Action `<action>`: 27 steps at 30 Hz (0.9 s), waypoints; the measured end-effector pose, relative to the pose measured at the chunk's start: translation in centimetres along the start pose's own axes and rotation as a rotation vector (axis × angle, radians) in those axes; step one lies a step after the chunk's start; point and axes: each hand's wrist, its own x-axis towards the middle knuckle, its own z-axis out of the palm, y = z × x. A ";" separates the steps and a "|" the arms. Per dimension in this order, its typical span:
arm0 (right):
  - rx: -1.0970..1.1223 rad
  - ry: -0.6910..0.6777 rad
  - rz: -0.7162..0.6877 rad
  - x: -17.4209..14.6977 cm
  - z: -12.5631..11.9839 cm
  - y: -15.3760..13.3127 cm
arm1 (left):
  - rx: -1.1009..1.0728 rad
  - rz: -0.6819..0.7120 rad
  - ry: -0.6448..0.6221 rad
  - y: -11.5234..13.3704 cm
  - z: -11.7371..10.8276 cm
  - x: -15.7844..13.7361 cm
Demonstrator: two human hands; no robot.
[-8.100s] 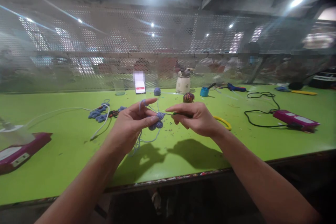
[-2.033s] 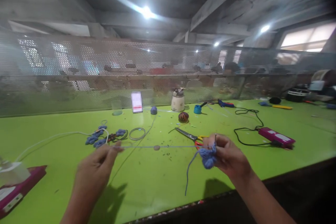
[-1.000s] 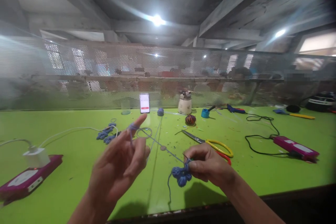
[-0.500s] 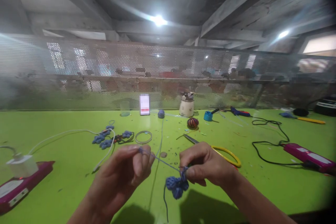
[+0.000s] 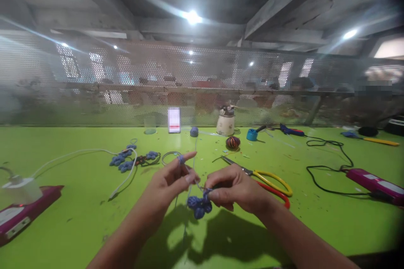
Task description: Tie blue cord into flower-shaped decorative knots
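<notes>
A small blue-purple crocheted flower (image 5: 199, 207) with puffy petals hangs from the pinched thumb and fingers of my right hand (image 5: 233, 187). Something thin and dark pokes out at those fingertips; I cannot make out whether it is a hook. My left hand (image 5: 173, 180) is just left of the flower, its index finger stretched out with blue yarn (image 5: 181, 159) wound around it. The thumb and another finger of that hand pinch the strand close to the flower. Farther back sits the small blue yarn ball (image 5: 194, 132), its strand running toward my hands.
Scissors (image 5: 273, 176) with yellow and red handles lie beside my right hand. Several finished blue flowers (image 5: 126, 165) and a white cable (image 5: 85, 151) are at left. A lit phone (image 5: 174, 120), a jar (image 5: 226, 122), a dark striped yarn ball (image 5: 232, 143) and power strips (image 5: 374, 184) stand around the green table.
My left hand has come in toward the flower; its index finger now points out with yarn looped on it. My right hand and the flower have shifted slightly left, exposing the scissors' red handle.
</notes>
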 end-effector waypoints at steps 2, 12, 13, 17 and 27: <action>0.048 0.046 -0.004 0.0 0.0 0.4 | -0.160 -0.037 -0.036 0.4 0.2 -0.5; 0.125 0.148 0.039 0.1 0.7 0.9 | -0.197 -0.002 -0.070 0.3 0.9 -0.5; 0.114 0.162 0.049 0.1 0.7 0.9 | -0.181 -0.003 -0.064 0.2 0.9 -0.5; 0.086 0.186 0.094 0.1 0.5 0.8 | -0.118 -0.025 -0.025 -0.1 0.8 -0.4; 0.103 0.058 0.081 -0.2 0.0 -0.1 | -0.185 -0.083 -0.005 -0.1 0.4 0.0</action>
